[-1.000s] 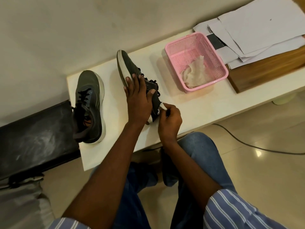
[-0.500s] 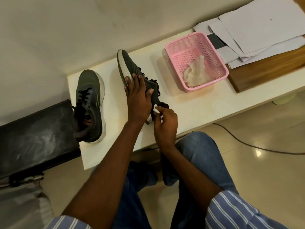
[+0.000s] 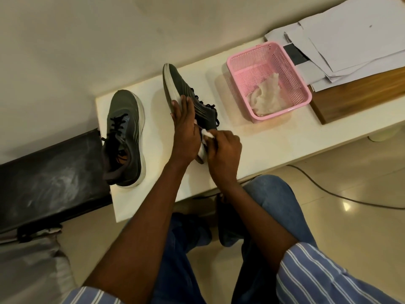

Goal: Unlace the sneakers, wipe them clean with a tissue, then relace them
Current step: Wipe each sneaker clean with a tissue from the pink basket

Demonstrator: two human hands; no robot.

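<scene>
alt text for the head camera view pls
The left hand steadies a grey sneaker tipped on its side on a white table while the right hand rubs a small tissue near its heel. A second sneaker sits left, a pink basket right.

Single view only, head-worn wide-angle camera, looking forward and steeply down from above the seated person. Forearms run up from the bottom edge; knees in jeans sit under them. White counter [image 3: 274, 137] crosses mid-frame diagonally, close, within arm's reach. Wall fills the top, tiled floor [image 3: 350, 227] at lower right. Edges bend from lens distortion. No second view to share anything.
</scene>
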